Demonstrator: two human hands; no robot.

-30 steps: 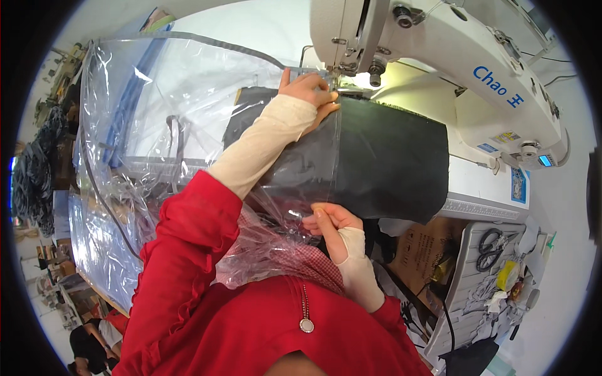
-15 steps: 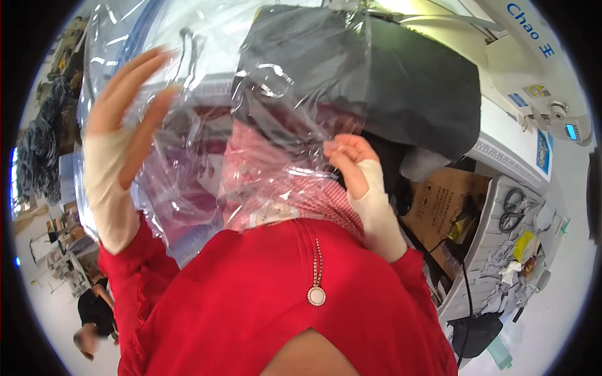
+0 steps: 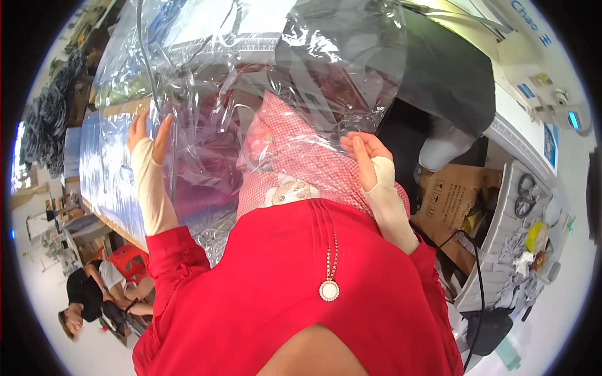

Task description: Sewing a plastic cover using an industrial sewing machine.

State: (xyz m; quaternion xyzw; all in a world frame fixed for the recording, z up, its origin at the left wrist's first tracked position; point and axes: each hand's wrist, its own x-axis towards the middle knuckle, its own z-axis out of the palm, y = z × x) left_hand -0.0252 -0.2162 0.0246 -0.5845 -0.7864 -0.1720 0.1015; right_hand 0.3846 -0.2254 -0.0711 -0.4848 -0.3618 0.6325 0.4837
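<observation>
Workshop clutter ringed the sewing surface (image 3: 94,188), over whose near edge a crinkled clear plastic sheet (image 3: 251,94) draped. Left hand (image 3: 143,139) lay on it, fingers apart; right hand (image 3: 367,153) pinched its edge. It looked light, limp, slippery; hems should grip best.

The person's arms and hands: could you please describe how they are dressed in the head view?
Both arms wear bright red sleeves pushed up toward the elbows. Beneath them, pale cream under-sleeves cover the forearms and wrists, reaching partly over the left hand and the right hand. The fingers are bare, with no gloves or rings visible.
</observation>
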